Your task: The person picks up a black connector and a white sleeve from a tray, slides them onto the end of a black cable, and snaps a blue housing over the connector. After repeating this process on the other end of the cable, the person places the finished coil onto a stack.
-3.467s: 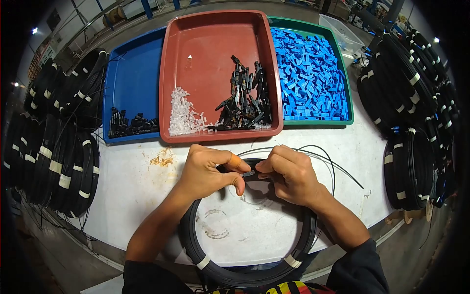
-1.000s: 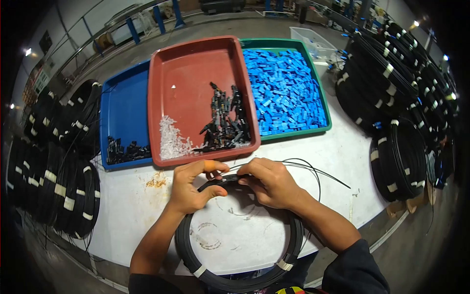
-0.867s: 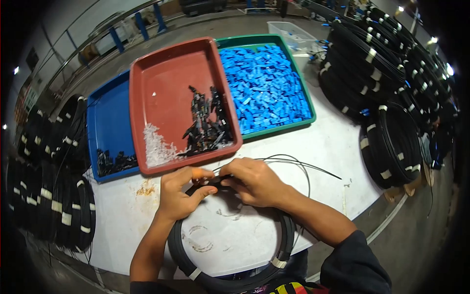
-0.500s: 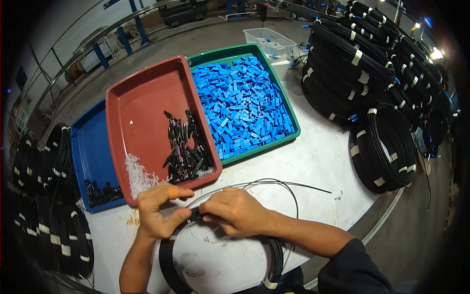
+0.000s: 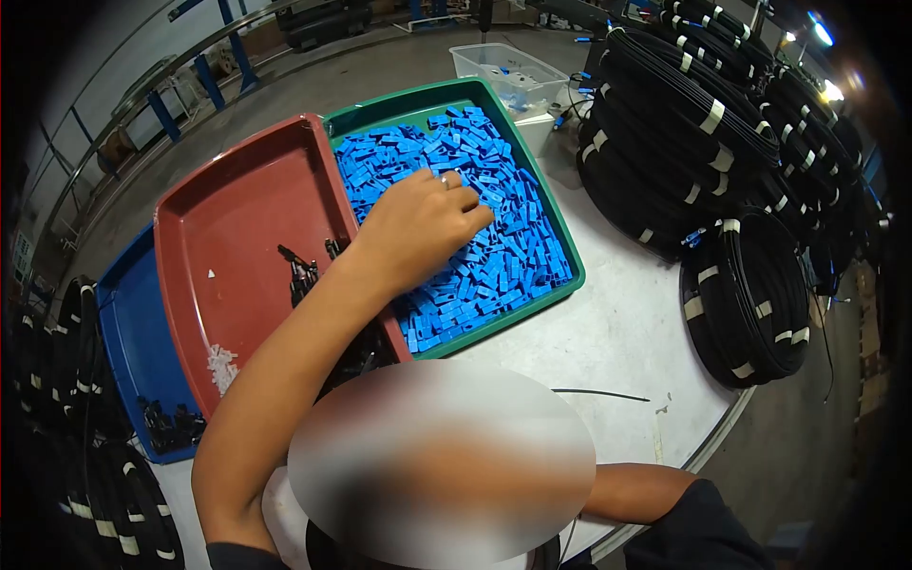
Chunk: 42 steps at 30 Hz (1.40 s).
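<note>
My left hand (image 5: 426, 223) is over the green tray (image 5: 573, 275), fingers curled down into a heap of small blue plastic connector parts (image 5: 475, 271). Its fingertips are hidden, so I cannot make out what is between them. A blurred oval covers my right hand, leaving only the right forearm (image 5: 636, 492) in sight. Most of the black cable coil (image 5: 318, 540) in front of me is behind that blur too. One black cable end (image 5: 608, 392) sticks out to the right over the white table (image 5: 627, 332).
A red tray (image 5: 242, 180) with black parts and clear plastic bits (image 5: 221, 366) overlaps a blue tray (image 5: 128, 313) on the left. Taped black cable coils (image 5: 674, 142) are stacked at the right, with more coils (image 5: 123, 494) at the left. A clear bin (image 5: 508, 76) stands behind.
My left hand has left the cable coil and moved up and right into the blue parts. A blurred oval now covers the right hand, and the view has shifted slightly.
</note>
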### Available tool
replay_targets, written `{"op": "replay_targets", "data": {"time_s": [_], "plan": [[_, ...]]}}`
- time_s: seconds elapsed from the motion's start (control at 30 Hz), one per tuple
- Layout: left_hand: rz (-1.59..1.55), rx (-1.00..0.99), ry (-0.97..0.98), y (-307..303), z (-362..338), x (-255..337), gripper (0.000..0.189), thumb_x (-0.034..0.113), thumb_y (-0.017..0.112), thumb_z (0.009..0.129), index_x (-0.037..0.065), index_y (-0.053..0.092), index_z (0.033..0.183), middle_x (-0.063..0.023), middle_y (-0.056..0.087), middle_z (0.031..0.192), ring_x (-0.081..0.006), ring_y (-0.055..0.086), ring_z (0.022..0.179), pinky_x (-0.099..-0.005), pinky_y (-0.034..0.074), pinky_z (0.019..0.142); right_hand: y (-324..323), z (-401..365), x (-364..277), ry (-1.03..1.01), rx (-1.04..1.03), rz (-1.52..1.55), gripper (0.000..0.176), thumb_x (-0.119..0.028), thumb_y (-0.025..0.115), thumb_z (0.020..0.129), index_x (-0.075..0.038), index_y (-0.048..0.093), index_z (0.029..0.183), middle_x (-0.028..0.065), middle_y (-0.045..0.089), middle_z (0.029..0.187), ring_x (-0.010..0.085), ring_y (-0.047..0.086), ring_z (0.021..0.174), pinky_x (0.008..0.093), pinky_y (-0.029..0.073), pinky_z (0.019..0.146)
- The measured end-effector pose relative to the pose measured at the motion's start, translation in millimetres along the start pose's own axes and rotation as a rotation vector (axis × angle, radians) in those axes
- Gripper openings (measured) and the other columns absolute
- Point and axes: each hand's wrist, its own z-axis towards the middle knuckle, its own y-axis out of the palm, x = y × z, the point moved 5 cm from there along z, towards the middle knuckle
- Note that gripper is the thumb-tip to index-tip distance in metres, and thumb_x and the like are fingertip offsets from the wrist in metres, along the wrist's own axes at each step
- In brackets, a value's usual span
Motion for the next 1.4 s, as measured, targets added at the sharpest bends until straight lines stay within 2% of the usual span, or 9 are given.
{"op": "replay_targets", "data": {"time_s": [0.1,0.33,0.53,0.7,0.8,0.83,0.93,1.33,1.4], "plan": [[0.07,0.029,0.227,10,15,1,0.027,0.003,0.071,0.074,0.016,0.073,0.097,0.0018,0.07,0.104,-0.0178,0.063,0.105,-0.0346,0.046,0.088,0,-1,1,0.028,-0.017,0.004,0.022,-0.009,0.071,0.086,-0.001,0.065,0.106,0.0109,0.063,0.09,0.0286,0.063,0.08,0.0378,0.051,0.073],[0.217,-0.07,0.26,27,19,0,0.018,0.007,0.069,0.08,0.017,0.072,0.095,0.0017,0.069,0.097,-0.0182,0.063,0.103,-0.0348,0.045,0.086,-1,0,-1,0.013,-0.018,-0.027,0.018,-0.011,0.07,0.089,-0.003,0.065,0.105,0.0099,0.063,0.089,0.0282,0.063,0.079,0.0384,0.05,0.072],[-0.507,0.24,-0.178,-33,-20,2,0.018,0.004,0.073,0.088,0.007,0.069,0.105,-0.0086,0.073,0.096,-0.0285,0.069,0.09,-0.0397,0.053,0.08,-7,3,-2,0.033,0.029,-0.008,0.015,-0.017,0.069,0.093,-0.006,0.062,0.101,0.0127,0.065,0.083,0.0359,0.065,0.077,0.0455,0.052,0.073],[-0.803,0.296,-0.522,-91,-102,33,0.017,0.003,0.073,0.094,0.0,0.069,0.11,-0.006,0.073,0.097,-0.0074,0.067,0.085,-0.0241,0.053,0.074,-10,4,-4,0.045,0.114,-0.081,0.015,-0.01,0.073,0.088,-0.004,0.065,0.099,0.0149,0.067,0.084,0.0377,0.067,0.079,0.0459,0.054,0.071],[-0.891,0.393,-0.648,-96,-163,53,0.017,0.0,0.074,0.092,0.001,0.068,0.108,-0.0033,0.071,0.099,-0.0068,0.066,0.086,-0.0223,0.052,0.075,-13,5,-5,0.139,0.174,-0.118,0.017,-0.003,0.076,0.085,-0.004,0.067,0.099,0.0153,0.068,0.086,0.0362,0.069,0.079,0.0424,0.055,0.071],[-1.023,0.38,-0.759,-90,-183,59,0.019,0.0,0.076,0.091,0.001,0.066,0.107,-0.0014,0.066,0.098,-0.0066,0.064,0.087,-0.0221,0.051,0.077,-13,6,-6,0.107,0.196,-0.124,0.016,0.0,0.077,0.084,-0.003,0.069,0.098,0.0128,0.069,0.087,0.0279,0.067,0.072,0.0368,0.053,0.066],[-1.046,0.379,-0.807,-83,-229,77,0.018,0.005,0.075,0.093,0.001,0.063,0.106,-0.0011,0.061,0.094,-0.0079,0.062,0.085,-0.0238,0.051,0.079,-13,8,-9,0.088,0.208,-0.132,0.017,0.005,0.077,0.083,-0.001,0.071,0.098,0.0094,0.071,0.088,0.0182,0.063,0.064,0.0297,0.05,0.06],[-1.126,0.314,-0.928,-72,-252,124,0.027,0.007,0.084,0.086,-0.003,0.071,0.107,-0.004,0.072,0.095,-0.0062,0.064,0.083,-0.0216,0.053,0.074,-6,9,-14,-0.015,0.127,-0.264,0.021,0.003,0.082,0.08,-0.003,0.072,0.097,0.0097,0.073,0.088,0.0198,0.07,0.07,0.0311,0.054,0.061],[-1.148,0.299,-0.959,-69,-250,127,0.026,0.006,0.086,0.085,-0.003,0.072,0.104,-0.0032,0.072,0.09,-0.0049,0.063,0.078,-0.0202,0.052,0.07,-7,8,-14,0.08,0.132,-0.218,0.019,-0.002,0.081,0.084,-0.003,0.069,0.099,0.0117,0.069,0.084,0.0285,0.069,0.071,0.0375,0.053,0.063]]}}
